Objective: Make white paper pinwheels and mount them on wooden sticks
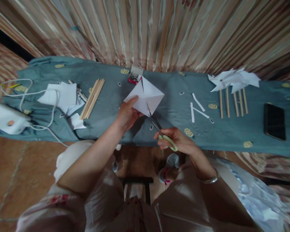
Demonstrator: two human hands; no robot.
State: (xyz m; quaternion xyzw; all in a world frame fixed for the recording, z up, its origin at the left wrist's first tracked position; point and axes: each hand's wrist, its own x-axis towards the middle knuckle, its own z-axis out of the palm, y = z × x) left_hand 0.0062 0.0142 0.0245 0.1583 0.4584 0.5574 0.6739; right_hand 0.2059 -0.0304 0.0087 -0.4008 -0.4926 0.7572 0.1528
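A square white sheet of paper [152,91] is pinched in my left hand [128,114], thumb on top and fingers underneath. One slit runs in from its upper corner, and creases cross its face. My right hand [175,139] is closed round the green handles of a pair of scissors [157,125]. The scissor blades reach the paper's lower corner, where a second cut shows. Just behind the paper stands a small open red box [133,78] with tiny metal pieces inside. Three narrow white paper strips [198,102] lie to the right of the scissors.
Several wooden sticks [92,99] lie left, near loose white papers [64,96] and a white device [8,118] with cables. Paper pinwheels [234,80] on sticks and a black phone [275,121] lie right. A teal cloth [111,129] covers the narrow table, with a curtain [145,35] behind.
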